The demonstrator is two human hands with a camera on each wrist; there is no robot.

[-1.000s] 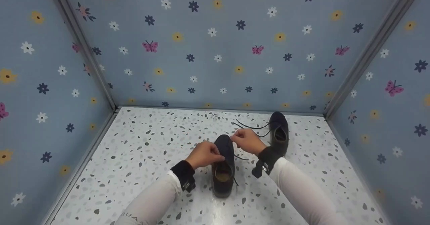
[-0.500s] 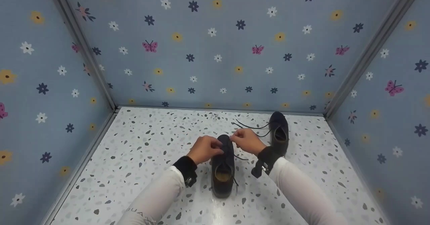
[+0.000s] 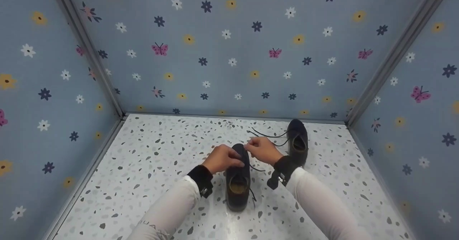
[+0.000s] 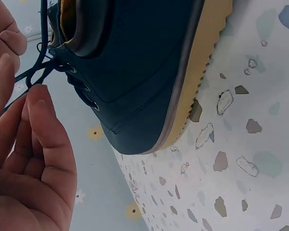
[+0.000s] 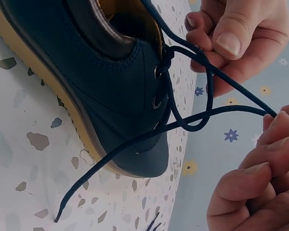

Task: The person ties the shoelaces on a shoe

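The dark blue lace-up shoe (image 3: 238,197) stands on the floor between my hands, its toe pointing away. My right hand (image 3: 264,149) pinches a blue shoelace (image 5: 236,109) off the right side of the shoe. Beside the shoe's left side, my left hand (image 3: 223,159) has its thumb and index fingertip together at a lace loop, with the other fingers bent; the left wrist view shows the loop at these fingertips. Above the eyelets, the laces cross and form an open loop near a knot. One loose lace end hangs over the shoe's side in the right wrist view.
A second dark shoe (image 3: 297,134) stands at the back right, near the wall, its untied laces (image 3: 272,136) spread to the left. The speckled white floor (image 3: 157,150) is bounded by blue flowered panels (image 3: 229,53) at the back and both sides.
My left hand has moved forward along the shoe towards the toe, then slightly right over the front of it. The right hand has hardly moved. Both shoes stay in place.
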